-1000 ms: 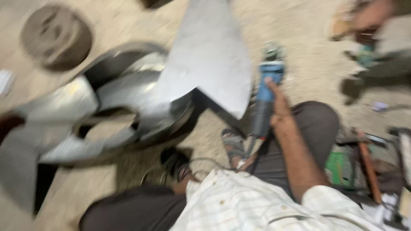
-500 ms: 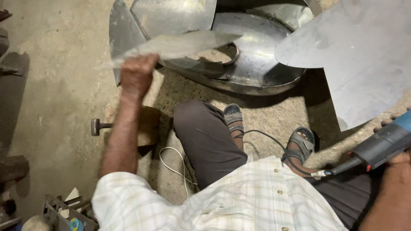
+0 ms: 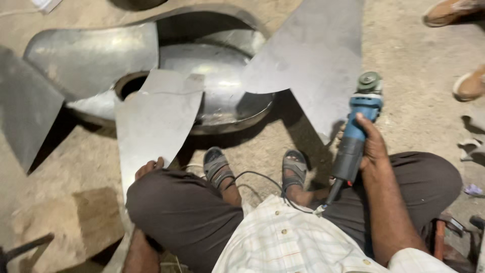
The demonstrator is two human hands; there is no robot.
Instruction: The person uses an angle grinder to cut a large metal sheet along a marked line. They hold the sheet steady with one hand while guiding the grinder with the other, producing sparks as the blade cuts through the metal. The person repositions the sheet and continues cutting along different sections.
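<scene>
**Grinder in one hand, sheet blade in the other**

Dusty concrete floor [image 3: 404,65] all around me, and I'm squatting low on it with my sandalled feet planted just in front of the big fan-like metal assembly [image 3: 212,86]. My right hand [image 3: 373,146] is wrapped fully round the body of the blue angle grinder [image 3: 356,131], fingers closed tight, disc end pointing away from me and held off the ground, just beside the edge of the large flat blade [image 3: 313,55]. Its cord [image 3: 262,179] trails back between my knees.

My left hand [image 3: 148,168] sits at the lower edge of the curved sheet-metal blade [image 3: 156,121], just past my knee; the fingertips curl over the edge, so it looks like a light grip, though the knee hides most of the hand.

That sheet reads as thin, stiff and springy to me, light for its size but floppy at the far end, with edges likely sharp. I'd hold it near the bottom edge, flat-palmed. The grinder is dense and top-heavy; mid-body is the sound grip.

Another person's shoes [image 3: 454,12] stand off to the upper right.
</scene>
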